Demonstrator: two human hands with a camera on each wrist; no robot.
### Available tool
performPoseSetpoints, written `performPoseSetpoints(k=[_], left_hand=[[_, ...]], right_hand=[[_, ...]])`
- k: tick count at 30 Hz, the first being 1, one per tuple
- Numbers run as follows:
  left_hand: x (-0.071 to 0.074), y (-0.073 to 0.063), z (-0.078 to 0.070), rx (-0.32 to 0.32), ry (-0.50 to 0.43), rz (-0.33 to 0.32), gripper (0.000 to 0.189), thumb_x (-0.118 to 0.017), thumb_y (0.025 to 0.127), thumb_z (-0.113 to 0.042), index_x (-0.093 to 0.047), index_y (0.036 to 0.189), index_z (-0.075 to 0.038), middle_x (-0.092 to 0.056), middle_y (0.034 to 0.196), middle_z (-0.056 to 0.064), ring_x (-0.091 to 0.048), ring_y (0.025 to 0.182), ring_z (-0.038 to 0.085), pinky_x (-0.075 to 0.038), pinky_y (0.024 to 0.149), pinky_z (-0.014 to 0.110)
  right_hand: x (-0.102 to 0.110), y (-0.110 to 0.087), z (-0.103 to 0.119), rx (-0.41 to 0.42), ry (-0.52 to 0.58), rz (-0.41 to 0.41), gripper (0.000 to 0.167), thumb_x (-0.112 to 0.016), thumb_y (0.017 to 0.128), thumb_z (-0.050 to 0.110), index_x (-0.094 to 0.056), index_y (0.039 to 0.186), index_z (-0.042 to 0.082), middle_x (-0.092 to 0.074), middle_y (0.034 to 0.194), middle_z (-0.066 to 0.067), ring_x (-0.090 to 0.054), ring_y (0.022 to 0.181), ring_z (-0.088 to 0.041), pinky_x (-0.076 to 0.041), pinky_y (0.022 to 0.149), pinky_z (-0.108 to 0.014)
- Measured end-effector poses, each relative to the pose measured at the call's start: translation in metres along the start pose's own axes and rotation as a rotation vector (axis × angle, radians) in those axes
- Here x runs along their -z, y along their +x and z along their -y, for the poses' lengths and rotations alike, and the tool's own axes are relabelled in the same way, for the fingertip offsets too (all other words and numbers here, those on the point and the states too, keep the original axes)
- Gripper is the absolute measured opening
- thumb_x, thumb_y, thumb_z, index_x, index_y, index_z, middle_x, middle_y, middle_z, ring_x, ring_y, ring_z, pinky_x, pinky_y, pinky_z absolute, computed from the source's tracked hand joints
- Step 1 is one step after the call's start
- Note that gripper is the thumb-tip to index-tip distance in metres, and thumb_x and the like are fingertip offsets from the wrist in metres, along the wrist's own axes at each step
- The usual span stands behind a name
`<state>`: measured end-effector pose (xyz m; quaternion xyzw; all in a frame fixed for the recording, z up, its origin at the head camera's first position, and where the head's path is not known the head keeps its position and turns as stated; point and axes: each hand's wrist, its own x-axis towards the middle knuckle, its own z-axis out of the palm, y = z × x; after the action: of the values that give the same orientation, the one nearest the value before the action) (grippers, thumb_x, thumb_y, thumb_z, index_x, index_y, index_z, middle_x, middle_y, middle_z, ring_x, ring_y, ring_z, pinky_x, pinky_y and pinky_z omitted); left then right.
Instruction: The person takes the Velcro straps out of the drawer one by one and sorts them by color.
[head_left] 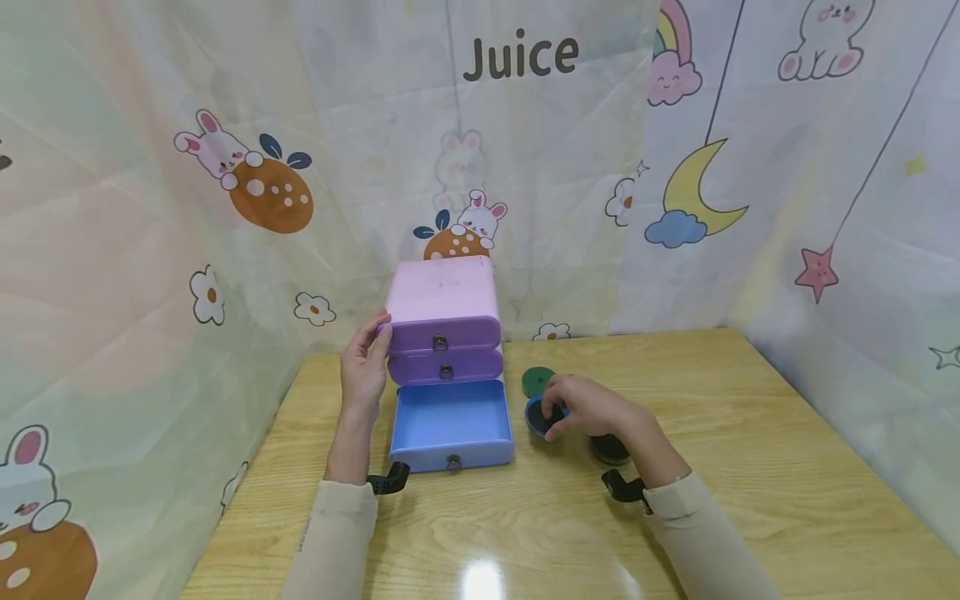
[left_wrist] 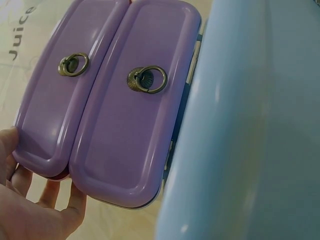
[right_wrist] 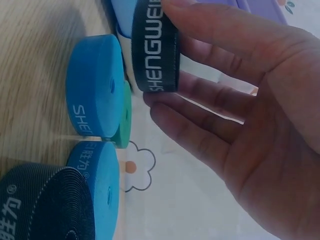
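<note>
A small drawer unit [head_left: 444, 292] stands on the table, with a pink top, two purple drawers [left_wrist: 135, 115] pushed in and a blue bottom drawer [head_left: 452, 417] pulled out. Nothing lies on the visible floor of that blue drawer. My left hand [head_left: 363, 371] holds the unit's left side, thumb at the front edge of the upper purple drawer and fingers along the side. To the right of the unit, my right hand [head_left: 588, 404] pinches a black roll of strap tape [right_wrist: 156, 50] marked SHENGWEI between thumb and fingers. It is lifted above a blue roll [right_wrist: 92, 85].
A green roll [head_left: 537, 381] lies behind the blue one. Another blue roll [right_wrist: 105, 187] and a second black roll [head_left: 609, 450] are nearer the right forearm. Ring pulls [left_wrist: 147, 80] stick out from the drawer fronts. A printed cloth backdrop [head_left: 570, 208] surrounds the table.
</note>
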<state>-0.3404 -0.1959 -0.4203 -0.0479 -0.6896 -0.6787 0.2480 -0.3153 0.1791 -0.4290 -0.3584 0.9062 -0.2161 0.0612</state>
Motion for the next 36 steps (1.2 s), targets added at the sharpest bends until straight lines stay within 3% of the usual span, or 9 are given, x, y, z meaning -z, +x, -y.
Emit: performPoseSetpoints(k=[7,15,22,28,31,33,35,36], left_hand=[[-0.0005,-0.0009,-0.0001,-0.005,-0.002,-0.003,0.035,-0.064,0.103,-0.040,-0.070,0.133,-0.024,-0.059,0.151,-0.012,-0.052,0.142,0.013,-0.050,0.114,0.042],[-0.0015,-0.0012,-0.0017,-0.002,-0.012,-0.002,0.035,-0.064,0.104,-0.037,-0.070,0.134,-0.021,-0.058,0.152,-0.009,-0.052,0.143,0.015,-0.052,0.112,0.037],[-0.0006,-0.0002,-0.0002,0.000,-0.020,-0.001,0.035,-0.063,0.105,-0.036,-0.069,0.135,-0.019,-0.058,0.152,-0.010,-0.052,0.143,0.014,-0.049,0.115,0.039],[0.0002,0.0001,-0.0013,-0.001,-0.023,0.005,0.036,-0.063,0.105,-0.036,-0.068,0.136,-0.019,-0.057,0.153,-0.010,-0.051,0.143,0.013,-0.049,0.116,0.039],[-0.0004,0.0005,-0.0018,-0.006,-0.026,0.005,0.036,-0.063,0.104,-0.036,-0.069,0.136,-0.019,-0.058,0.152,-0.010,-0.051,0.143,0.013,-0.050,0.115,0.037],[-0.0006,0.0008,-0.0016,-0.011,-0.028,0.005,0.036,-0.064,0.104,-0.036,-0.069,0.135,-0.019,-0.059,0.152,-0.010,-0.052,0.143,0.013,-0.050,0.114,0.037],[-0.0006,0.0007,-0.0015,-0.012,-0.027,0.006,0.036,-0.064,0.104,-0.036,-0.069,0.135,-0.019,-0.059,0.152,-0.009,-0.052,0.143,0.013,-0.050,0.114,0.037],[-0.0005,0.0004,-0.0014,-0.011,-0.028,0.007,0.036,-0.064,0.104,-0.036,-0.069,0.135,-0.019,-0.058,0.152,-0.009,-0.051,0.143,0.013,-0.050,0.115,0.037]], right_hand=[[-0.0008,-0.0025,-0.0031,-0.020,0.037,0.051,0.025,-0.093,0.079,0.024,-0.070,0.083,0.016,-0.061,0.096,-0.001,-0.051,0.075,-0.013,-0.046,0.065,-0.026],[-0.0016,-0.0053,-0.0036,-0.051,0.093,0.124,0.024,-0.094,0.077,0.020,-0.071,0.080,0.016,-0.059,0.095,-0.002,-0.052,0.073,-0.013,-0.048,0.062,-0.026],[-0.0055,-0.0055,0.0000,-0.049,0.013,0.166,0.027,-0.095,0.076,0.019,-0.067,0.075,0.020,-0.059,0.093,0.003,-0.049,0.078,-0.012,-0.046,0.065,-0.026],[-0.0067,-0.0049,0.0026,-0.052,0.006,0.179,0.029,-0.095,0.075,0.020,-0.066,0.074,0.021,-0.059,0.092,0.003,-0.047,0.074,-0.010,-0.044,0.063,-0.026],[-0.0067,-0.0047,0.0031,-0.061,0.000,0.184,0.029,-0.096,0.074,0.020,-0.067,0.074,0.020,-0.061,0.094,0.003,-0.053,0.081,-0.015,-0.045,0.064,-0.027],[-0.0069,-0.0049,0.0032,-0.071,-0.005,0.188,0.029,-0.096,0.073,0.021,-0.067,0.075,0.020,-0.067,0.100,0.003,-0.063,0.101,-0.024,-0.047,0.067,-0.028],[-0.0075,-0.0049,0.0030,-0.085,-0.002,0.195,0.029,-0.096,0.073,0.020,-0.068,0.075,0.019,-0.072,0.106,0.002,-0.060,0.127,-0.037,-0.049,0.070,-0.029],[-0.0081,-0.0048,0.0030,-0.093,0.003,0.201,0.028,-0.097,0.073,0.019,-0.068,0.075,0.018,-0.072,0.107,0.002,-0.059,0.128,-0.039,-0.049,0.071,-0.030]])
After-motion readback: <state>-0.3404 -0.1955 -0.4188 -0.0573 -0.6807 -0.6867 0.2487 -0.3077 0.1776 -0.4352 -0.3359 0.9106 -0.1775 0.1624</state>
